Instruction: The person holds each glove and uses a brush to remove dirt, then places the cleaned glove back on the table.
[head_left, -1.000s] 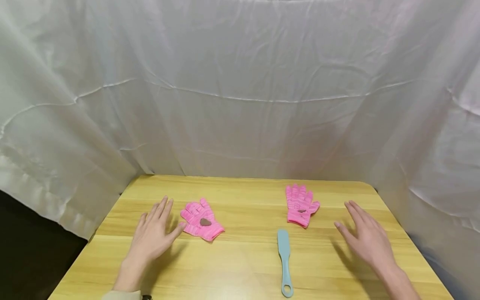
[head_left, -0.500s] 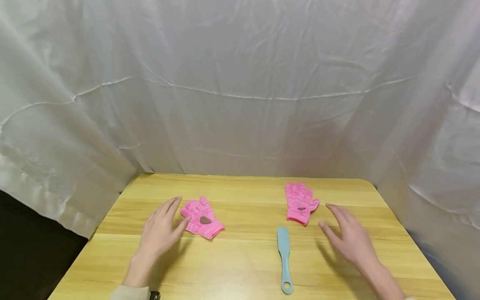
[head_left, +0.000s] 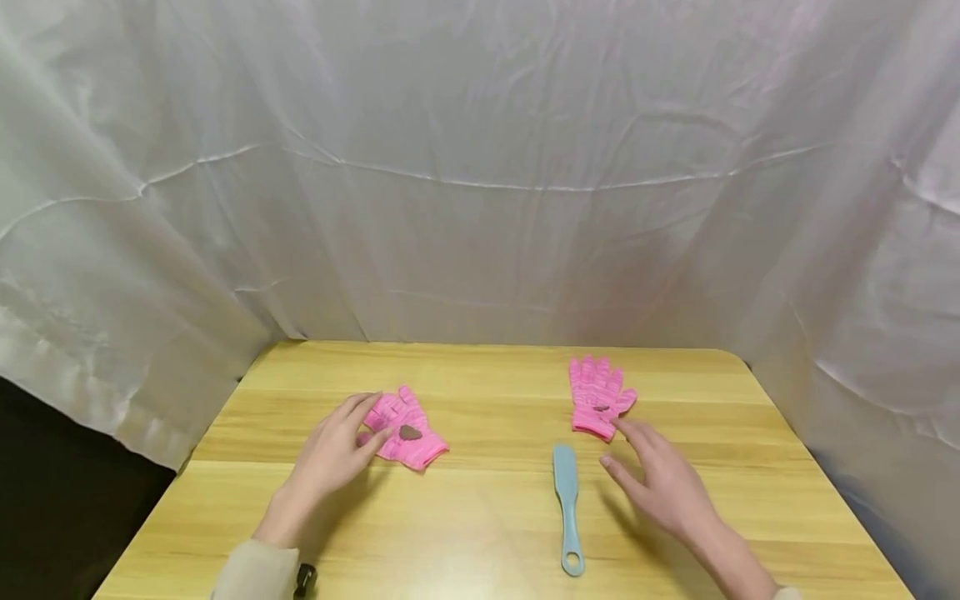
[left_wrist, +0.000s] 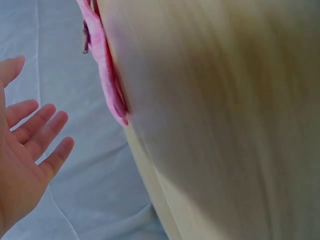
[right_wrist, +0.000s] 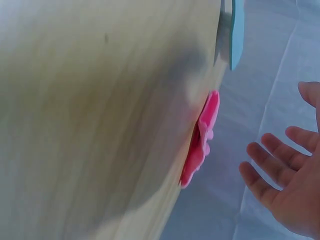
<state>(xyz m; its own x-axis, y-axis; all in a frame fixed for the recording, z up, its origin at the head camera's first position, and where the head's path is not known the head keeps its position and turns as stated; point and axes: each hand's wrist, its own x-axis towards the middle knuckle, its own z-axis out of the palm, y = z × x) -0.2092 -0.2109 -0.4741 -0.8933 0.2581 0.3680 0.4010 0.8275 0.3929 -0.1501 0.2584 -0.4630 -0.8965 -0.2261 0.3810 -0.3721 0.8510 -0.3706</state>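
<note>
Two pink knit gloves lie flat on the table. My left hand (head_left: 333,450) overlaps the finger end of the left glove (head_left: 422,451), which bears a flat brown patch (head_left: 409,432). In the left wrist view its fingers are spread and apart from the glove (left_wrist: 104,65). My right hand (head_left: 667,487) is over the table, index fingertip at the cuff of the right glove (head_left: 595,398), which has a smaller dark mark. The right wrist view shows relaxed fingers holding nothing. Left of that hand lies a light blue spatula-like tool (head_left: 566,475), flat at one end, with a hole in its handle.
The wooden table (head_left: 480,525) has rounded far corners. Pale grey cloth (head_left: 480,250) hangs behind it and along both sides. At the lower left is a dark area beyond the table edge.
Both hands have moved inward: the left rightward over the left glove's fingers, the right leftward toward the right glove and the blue tool. The gloves and tool stay in place on the table.
</note>
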